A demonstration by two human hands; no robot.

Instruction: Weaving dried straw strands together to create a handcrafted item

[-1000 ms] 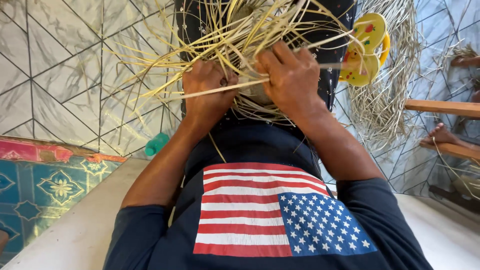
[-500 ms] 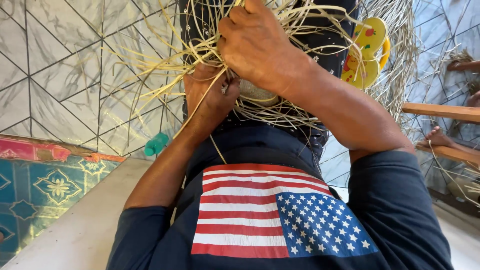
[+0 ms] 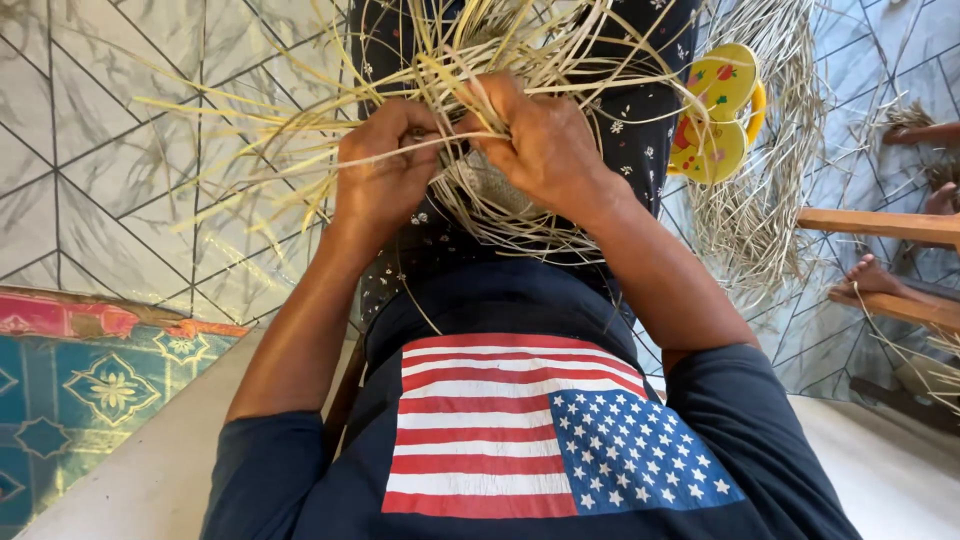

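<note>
Gripping straw strands [image 3: 300, 150] over a half-woven piece [image 3: 490, 190], both hands [image 3: 385, 165] [image 3: 540, 140] seemingly clench; brittle strands could snap if overbent.

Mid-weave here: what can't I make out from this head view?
- Woven piece: its centre is hidden behind the left hand and right hand.
- Straw strands: upper ends cut off by the top edge.
- Fingertips: buried in the strands, so the exact grip is unclear.
- Yellow sandals: partly behind the straw.
</note>
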